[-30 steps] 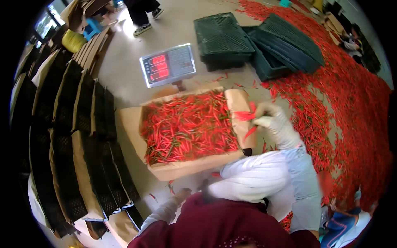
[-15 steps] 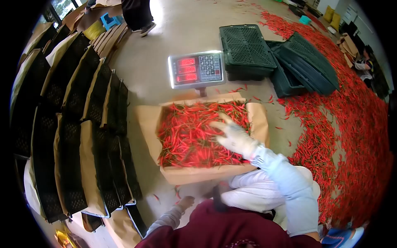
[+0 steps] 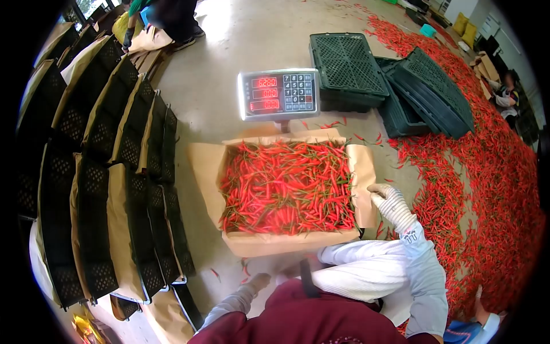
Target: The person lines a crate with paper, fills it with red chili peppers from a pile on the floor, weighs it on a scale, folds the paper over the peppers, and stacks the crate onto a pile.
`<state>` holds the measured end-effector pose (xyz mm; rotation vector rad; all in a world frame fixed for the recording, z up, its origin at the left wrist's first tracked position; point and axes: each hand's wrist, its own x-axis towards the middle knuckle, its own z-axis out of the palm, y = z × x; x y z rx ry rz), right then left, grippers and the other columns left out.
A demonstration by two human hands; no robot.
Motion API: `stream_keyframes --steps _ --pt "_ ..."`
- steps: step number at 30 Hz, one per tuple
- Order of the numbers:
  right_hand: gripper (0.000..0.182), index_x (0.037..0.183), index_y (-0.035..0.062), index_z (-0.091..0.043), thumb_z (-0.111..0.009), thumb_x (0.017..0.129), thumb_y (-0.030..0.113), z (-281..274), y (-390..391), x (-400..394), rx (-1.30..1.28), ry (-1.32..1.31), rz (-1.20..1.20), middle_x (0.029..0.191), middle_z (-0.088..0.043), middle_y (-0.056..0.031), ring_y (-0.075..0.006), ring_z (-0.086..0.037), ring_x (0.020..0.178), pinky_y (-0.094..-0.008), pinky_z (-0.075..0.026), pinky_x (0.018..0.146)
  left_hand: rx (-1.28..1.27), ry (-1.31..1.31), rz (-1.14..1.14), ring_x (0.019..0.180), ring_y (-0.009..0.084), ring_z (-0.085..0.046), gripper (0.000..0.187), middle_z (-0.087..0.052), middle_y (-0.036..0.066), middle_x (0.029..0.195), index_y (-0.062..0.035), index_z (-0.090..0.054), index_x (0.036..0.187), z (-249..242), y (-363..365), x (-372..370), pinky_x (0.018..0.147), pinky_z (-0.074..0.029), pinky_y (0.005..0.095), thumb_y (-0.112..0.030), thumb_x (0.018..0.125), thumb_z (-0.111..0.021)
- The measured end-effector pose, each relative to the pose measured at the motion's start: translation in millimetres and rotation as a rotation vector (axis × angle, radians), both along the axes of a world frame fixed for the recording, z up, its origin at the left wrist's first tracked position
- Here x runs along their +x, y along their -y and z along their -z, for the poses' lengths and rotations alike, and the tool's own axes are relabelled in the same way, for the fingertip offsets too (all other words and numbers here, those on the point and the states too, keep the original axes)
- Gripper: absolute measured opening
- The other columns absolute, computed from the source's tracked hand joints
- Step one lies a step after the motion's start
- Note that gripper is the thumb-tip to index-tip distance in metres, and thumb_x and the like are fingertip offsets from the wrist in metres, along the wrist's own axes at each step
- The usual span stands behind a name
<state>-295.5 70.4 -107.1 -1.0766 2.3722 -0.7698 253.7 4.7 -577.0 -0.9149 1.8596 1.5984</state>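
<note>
A box lined with brown paper (image 3: 252,245) stands in front of me, filled with red chili peppers (image 3: 286,186). My right hand (image 3: 394,206), in a whitish glove, is at the liner's right flap, fingers curled and pinching its outer edge. Low in front of my body is my left hand (image 3: 260,282), bare at the fingers, near the floor and apart from the box; its small, partly hidden fingers do not show their grip. A digital scale display (image 3: 279,94) with lit red figures rises behind the box.
Stacked black crates with paper liners (image 3: 97,189) line the left side. Dark green crates (image 3: 349,69) stand back right. A broad spread of chilies (image 3: 498,206) covers the floor at right. One person (image 3: 172,23) bends at the back left; another (image 3: 507,97) is at the far right.
My right hand has moved right, from over the chilies to the liner's right flap. The left hand stays low. The person at the back left has bent down, arm now beside the pallet.
</note>
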Motion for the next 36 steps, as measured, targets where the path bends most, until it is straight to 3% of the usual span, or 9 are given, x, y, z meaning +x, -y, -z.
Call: stream_keyframes --steps 12,15,17,19,21,23,24,26,36 --pt "0.029 0.110 0.0001 -0.065 -0.056 0.089 0.016 -15 -8 1 0.081 0.035 0.048 0.102 -0.069 -0.0148 -0.0223 -0.065 0.095 -0.0316 -0.049 0.085 -0.035 0.004 0.116 0.071 0.0193 -0.063 0.034 -0.068 0.008 0.091 -0.0071 -0.065 0.113 -21 10 -2 0.060 -0.050 0.0335 -0.029 0.093 -0.050" --pt "0.030 0.108 0.0010 -0.066 -0.055 0.088 0.020 -6 -14 -7 0.222 0.057 -0.062 0.103 -0.069 -0.0148 -0.0254 -0.065 0.095 -0.0352 -0.050 0.085 -0.193 0.043 0.161 0.084 0.0313 -0.066 0.015 -0.068 0.014 0.087 -0.0068 -0.066 0.089 -62 27 -21 0.073 -0.052 0.0420 -0.016 0.079 -0.060" --pt "0.031 0.107 0.0018 -0.067 -0.054 0.087 0.022 28 -34 -45 0.504 0.110 -0.342 0.104 -0.069 -0.0151 -0.0273 -0.065 0.096 -0.0370 -0.049 0.086 0.338 0.565 -0.781 0.065 0.0248 -0.063 0.033 -0.069 0.008 0.089 -0.0088 -0.063 0.112 -23 63 -9 0.056 -0.050 0.0346 -0.031 0.091 -0.051" --pt "0.033 0.105 0.0026 -0.068 -0.053 0.086 0.024 74 -47 -53 0.787 0.180 -0.609 0.105 -0.069 -0.0153 -0.0292 -0.065 0.097 -0.0388 -0.049 0.087 -0.766 0.092 0.162 0.046 0.0232 -0.053 0.022 -0.064 0.009 0.067 -0.0101 -0.068 0.085 -30 111 16 0.046 -0.042 0.0324 -0.026 0.089 -0.054" --pt "0.036 0.106 0.0044 -0.069 -0.051 0.085 0.028 124 -72 -38 1.333 -0.074 -0.680 0.110 -0.068 -0.0153 -0.0301 -0.063 0.103 -0.0401 -0.048 0.090 -0.258 0.056 -1.091 0.051 0.0163 -0.053 0.028 -0.062 0.004 0.068 -0.0043 -0.068 0.090 -103 155 8 0.046 -0.042 0.0308 -0.031 0.088 -0.059" --pt "0.045 0.120 0.0069 -0.063 -0.049 0.089 0.035 186 -96 -29 1.282 0.030 -0.598 0.124 -0.062 -0.0154 -0.0279 -0.061 0.111 -0.0403 -0.047 0.094 -0.353 -0.213 -1.069 0.065 0.0189 -0.059 0.034 -0.066 0.008 0.085 -0.0036 -0.065 0.108 -154 184 -27 0.057 -0.049 0.0337 -0.032 0.092 -0.053" --pt "0.047 0.127 0.0116 -0.059 -0.048 0.091 0.040 206 -92 -16 1.091 0.075 -0.536 0.129 -0.058 -0.0148 -0.0270 -0.059 0.114 -0.0408 -0.045 0.096 -0.294 -0.370 -1.147 0.068 0.0140 -0.057 0.031 -0.067 0.005 0.089 -0.0007 -0.064 0.110 -85 207 -16 0.058 -0.049 0.0279 -0.022 0.097 -0.046" --pt "0.044 0.125 0.0066 -0.059 -0.047 0.093 0.034 125 -46 17 0.970 0.082 -0.506 0.122 -0.062 -0.0149 -0.0261 -0.060 0.111 -0.0405 -0.045 0.097 -0.258 -0.261 -1.141 0.073 0.0154 -0.056 0.031 -0.066 0.006 0.093 -0.0014 -0.062 0.113 -113 224 -32 0.062 -0.048 0.0297 -0.023 0.096 -0.047" --pt "0.053 0.135 0.0109 -0.048 -0.052 0.090 0.038 152 -8 -13 0.443 0.114 -0.014 0.136 -0.047 -0.0173 -0.0310 -0.045 0.125 -0.0419 -0.036 0.104 -0.502 -0.432 -1.054 0.095 0.0223 -0.051 0.036 -0.058 0.011 0.112 -0.0049 -0.056 0.123 -205 299 -114 0.079 -0.042 0.0389 -0.025 0.094 -0.048"
